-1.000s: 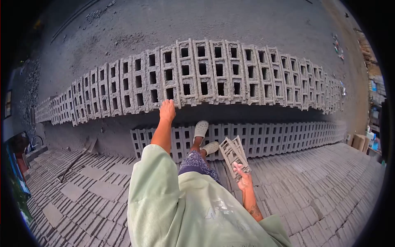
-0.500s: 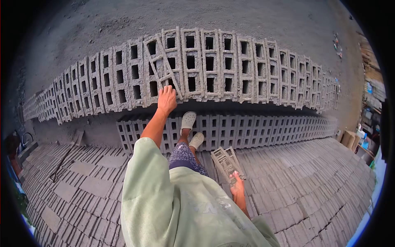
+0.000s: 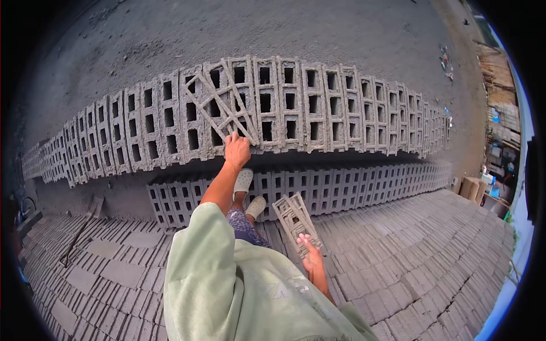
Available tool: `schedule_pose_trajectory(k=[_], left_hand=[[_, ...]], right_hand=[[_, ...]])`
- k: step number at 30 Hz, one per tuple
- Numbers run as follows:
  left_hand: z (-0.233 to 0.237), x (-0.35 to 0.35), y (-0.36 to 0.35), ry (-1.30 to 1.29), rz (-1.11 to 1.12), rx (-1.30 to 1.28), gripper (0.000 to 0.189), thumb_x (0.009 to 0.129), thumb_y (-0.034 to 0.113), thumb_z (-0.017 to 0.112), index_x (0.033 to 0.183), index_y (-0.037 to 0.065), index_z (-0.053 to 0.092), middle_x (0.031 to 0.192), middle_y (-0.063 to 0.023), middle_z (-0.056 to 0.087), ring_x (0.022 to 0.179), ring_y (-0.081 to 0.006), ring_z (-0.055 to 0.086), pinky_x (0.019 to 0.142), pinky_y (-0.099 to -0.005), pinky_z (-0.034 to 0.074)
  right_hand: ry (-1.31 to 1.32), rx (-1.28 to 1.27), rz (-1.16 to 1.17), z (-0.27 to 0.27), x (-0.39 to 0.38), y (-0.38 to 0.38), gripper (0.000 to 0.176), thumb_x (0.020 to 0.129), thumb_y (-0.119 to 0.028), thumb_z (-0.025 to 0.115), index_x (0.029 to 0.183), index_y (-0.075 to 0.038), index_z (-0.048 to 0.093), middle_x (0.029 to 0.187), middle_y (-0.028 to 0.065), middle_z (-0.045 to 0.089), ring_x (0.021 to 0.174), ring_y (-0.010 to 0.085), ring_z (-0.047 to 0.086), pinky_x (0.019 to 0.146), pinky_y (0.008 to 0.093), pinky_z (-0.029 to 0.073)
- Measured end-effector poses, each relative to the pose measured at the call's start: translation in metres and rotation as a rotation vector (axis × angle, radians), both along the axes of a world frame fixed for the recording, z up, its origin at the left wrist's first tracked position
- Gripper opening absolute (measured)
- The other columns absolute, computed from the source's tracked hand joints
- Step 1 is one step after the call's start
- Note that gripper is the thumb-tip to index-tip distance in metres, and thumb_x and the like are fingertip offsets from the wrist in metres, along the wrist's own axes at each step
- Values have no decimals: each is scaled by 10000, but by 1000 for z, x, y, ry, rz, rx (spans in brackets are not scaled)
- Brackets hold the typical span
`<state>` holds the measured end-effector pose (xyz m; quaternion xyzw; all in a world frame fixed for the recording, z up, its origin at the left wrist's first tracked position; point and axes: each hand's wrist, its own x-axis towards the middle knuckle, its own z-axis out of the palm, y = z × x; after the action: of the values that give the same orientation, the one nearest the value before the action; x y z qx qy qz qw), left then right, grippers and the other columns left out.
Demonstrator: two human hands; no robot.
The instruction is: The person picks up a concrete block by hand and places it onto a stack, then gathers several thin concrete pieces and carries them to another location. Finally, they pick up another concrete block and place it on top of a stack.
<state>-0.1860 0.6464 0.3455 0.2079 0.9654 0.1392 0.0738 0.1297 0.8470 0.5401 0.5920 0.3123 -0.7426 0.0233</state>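
Observation:
My left hand (image 3: 236, 150) reaches to the near edge of a row of hollow concrete blocks (image 3: 290, 102). Its fingers are closed on the near end of a grey ladder-shaped frame (image 3: 227, 108), which lies askew across the block tops. Low at my right side, my right hand (image 3: 311, 255) grips the end of similar ladder-shaped frames (image 3: 292, 216), held together as a bundle. Grey crust coats these frames, and the bundle points away from me.
A second, lower row of hollow blocks (image 3: 335, 187) runs beside my feet, where pale clogs (image 3: 256, 208) show. Tightly packed grey blocks (image 3: 409, 256) cover the ground behind me. A long-handled tool (image 3: 79, 238) lies at left, and cardboard boxes (image 3: 471, 188) stand far right.
The frame under my left hand has swung further askew, its far end moving left across the blocks. My right hand keeps hold of the bundle; the whole view has shifted slightly.

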Motion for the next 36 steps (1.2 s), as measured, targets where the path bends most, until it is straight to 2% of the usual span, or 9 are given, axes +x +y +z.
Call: schedule_pose_trajectory(k=[12, 14, 17, 21, 24, 27, 30, 32, 36], left_hand=[[232, -28, -21, -138, 189, 237, 318, 693, 308, 679, 764, 4, 620, 705, -177, 608, 712, -332, 561, 681, -424, 402], [275, -19, -23, -378, 493, 593, 313, 752, 300, 667, 774, -7, 607, 571, -130, 581, 506, -226, 545, 513, -362, 408], [300, 21, -25, -699, 660, 1199, 223, 812, 211, 655, 879, 14, 573, 802, -106, 646, 700, -157, 591, 743, -312, 450], [286, 85, 4, -1290, 613, 1176, 254, 818, 183, 644, 937, -29, 572, 617, -22, 529, 504, -93, 477, 447, -206, 351], [276, 132, 52, -1121, 526, 781, 253, 829, 218, 625, 762, -26, 621, 522, -11, 507, 427, -89, 420, 415, -215, 310], [250, 179, 98, -1309, 567, 961, 293, 880, 201, 567, 930, -87, 581, 828, -162, 638, 686, -212, 635, 629, -313, 533], [247, 205, 130, -1568, 547, 1181, 461, 908, 324, 505, 1109, -91, 503, 1054, -164, 600, 977, -221, 591, 818, -357, 495], [242, 216, 142, -1594, 406, 1248, 417, 892, 346, 532, 1066, -33, 543, 957, -100, 613, 852, -166, 583, 757, -313, 466], [249, 228, 150, -1586, 442, 1152, 266, 826, 215, 628, 974, -2, 587, 943, -92, 615, 851, -183, 585, 762, -340, 465]], right_hand=[[161, 48, 161, 48, -19, 28, 170, 790, -16, 618, 952, -12, 567, 851, 96, 615, 795, 212, 632, 732, 333, 515], [228, 73, 94, 57, -19, 37, 168, 798, -30, 615, 958, -17, 567, 852, 92, 621, 789, 204, 634, 711, 325, 526], [329, 76, 63, 68, -15, 49, 192, 809, -53, 617, 988, -1, 568, 890, 101, 629, 795, 197, 632, 716, 311, 526], [480, 38, 179, 62, -15, 69, 233, 823, -91, 621, 1024, 16, 570, 909, 98, 636, 798, 187, 631, 711, 308, 523], [493, -20, 282, 70, -27, 86, 217, 813, -130, 649, 972, 2, 581, 906, 107, 640, 820, 187, 637, 705, 305, 527], [559, 4, 358, 69, -32, 96, 187, 804, -125, 657, 937, -18, 579, 874, 109, 639, 799, 188, 639, 687, 298, 526], [540, 154, 477, 67, -27, 97, 209, 782, -176, 678, 823, 12, 597, 777, 95, 638, 703, 154, 607, 620, 301, 481], [284, 526, 837, 68, -24, 99, 335, 759, -261, 692, 763, 61, 598, 752, 122, 637, 675, 157, 581, 594, 336, 455], [402, 580, 921, 82, -17, 103, 379, 743, -276, 670, 820, 90, 600, 714, 146, 624, 674, 160, 574, 630, 344, 456]])
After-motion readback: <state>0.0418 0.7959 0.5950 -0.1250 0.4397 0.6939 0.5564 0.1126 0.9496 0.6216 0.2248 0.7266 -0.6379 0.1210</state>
